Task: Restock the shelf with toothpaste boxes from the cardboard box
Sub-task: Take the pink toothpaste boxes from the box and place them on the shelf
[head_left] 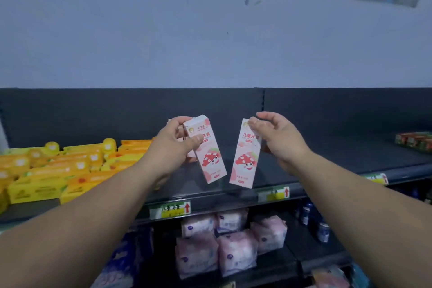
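Head view, left to right: yellow boxes (53, 170) crowd the left end of the shelf (327, 154). The left hand (173, 145) grasps a pink toothpaste box (210, 154), held tilted above the shelf. Just beside it, not touching, the right hand (278, 138) pinches a second toothpaste box (245, 159) by its upper end. Red-green packs (413, 140) lie far right. No pink box stands on the shelf, so restocking looks barely begun. The cardboard box is out of view.
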Action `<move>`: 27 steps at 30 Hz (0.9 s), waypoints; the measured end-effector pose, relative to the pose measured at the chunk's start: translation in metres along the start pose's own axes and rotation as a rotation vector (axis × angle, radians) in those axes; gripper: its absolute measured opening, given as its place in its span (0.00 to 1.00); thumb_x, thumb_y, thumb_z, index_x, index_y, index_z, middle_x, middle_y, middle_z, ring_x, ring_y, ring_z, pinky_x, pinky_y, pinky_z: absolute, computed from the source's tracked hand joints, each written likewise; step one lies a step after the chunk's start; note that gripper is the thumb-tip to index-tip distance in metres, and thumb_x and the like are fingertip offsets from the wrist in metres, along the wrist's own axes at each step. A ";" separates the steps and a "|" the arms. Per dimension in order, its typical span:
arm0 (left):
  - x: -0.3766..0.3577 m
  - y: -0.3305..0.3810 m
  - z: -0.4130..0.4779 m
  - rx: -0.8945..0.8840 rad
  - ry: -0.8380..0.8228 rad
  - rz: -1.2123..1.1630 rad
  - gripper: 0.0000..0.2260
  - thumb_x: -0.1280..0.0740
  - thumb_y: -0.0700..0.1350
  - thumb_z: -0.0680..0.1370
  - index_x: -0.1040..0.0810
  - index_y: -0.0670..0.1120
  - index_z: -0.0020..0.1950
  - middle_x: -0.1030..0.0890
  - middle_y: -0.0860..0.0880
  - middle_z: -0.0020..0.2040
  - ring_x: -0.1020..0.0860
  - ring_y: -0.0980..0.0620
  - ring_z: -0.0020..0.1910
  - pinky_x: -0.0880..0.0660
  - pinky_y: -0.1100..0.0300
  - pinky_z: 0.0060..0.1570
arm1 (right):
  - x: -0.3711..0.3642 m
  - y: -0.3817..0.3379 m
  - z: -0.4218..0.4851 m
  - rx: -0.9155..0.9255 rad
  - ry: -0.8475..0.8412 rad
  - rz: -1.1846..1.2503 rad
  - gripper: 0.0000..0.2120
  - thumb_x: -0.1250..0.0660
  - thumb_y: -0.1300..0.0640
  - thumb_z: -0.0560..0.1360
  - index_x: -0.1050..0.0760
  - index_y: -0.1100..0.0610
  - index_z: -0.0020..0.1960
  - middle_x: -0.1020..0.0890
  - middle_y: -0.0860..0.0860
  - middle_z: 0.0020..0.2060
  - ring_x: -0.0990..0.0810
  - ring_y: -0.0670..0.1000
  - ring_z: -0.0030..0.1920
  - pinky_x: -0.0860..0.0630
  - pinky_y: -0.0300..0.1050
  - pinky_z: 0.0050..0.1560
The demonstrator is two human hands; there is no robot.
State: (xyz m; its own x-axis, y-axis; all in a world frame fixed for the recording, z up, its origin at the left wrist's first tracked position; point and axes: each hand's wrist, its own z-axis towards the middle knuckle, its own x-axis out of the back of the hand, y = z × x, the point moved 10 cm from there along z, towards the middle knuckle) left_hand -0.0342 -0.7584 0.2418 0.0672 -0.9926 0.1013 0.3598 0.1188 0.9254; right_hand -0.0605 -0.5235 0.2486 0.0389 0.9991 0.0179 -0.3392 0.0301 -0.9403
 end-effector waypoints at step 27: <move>0.078 -0.073 0.118 0.091 -0.052 0.384 0.18 0.29 0.40 0.75 0.27 0.54 0.62 0.19 0.51 0.49 0.17 0.52 0.47 0.18 0.55 0.44 | -0.146 0.059 0.138 0.014 -0.325 -0.269 0.10 0.25 0.59 0.73 0.21 0.56 0.53 0.15 0.54 0.47 0.14 0.51 0.44 0.17 0.47 0.47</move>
State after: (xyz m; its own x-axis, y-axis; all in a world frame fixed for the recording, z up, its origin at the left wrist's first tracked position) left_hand -0.1645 -0.8475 0.2255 0.1325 -0.8764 0.4630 0.2335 0.4816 0.8447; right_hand -0.2155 -0.6631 0.2375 -0.1697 0.9131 0.3708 -0.3701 0.2897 -0.8827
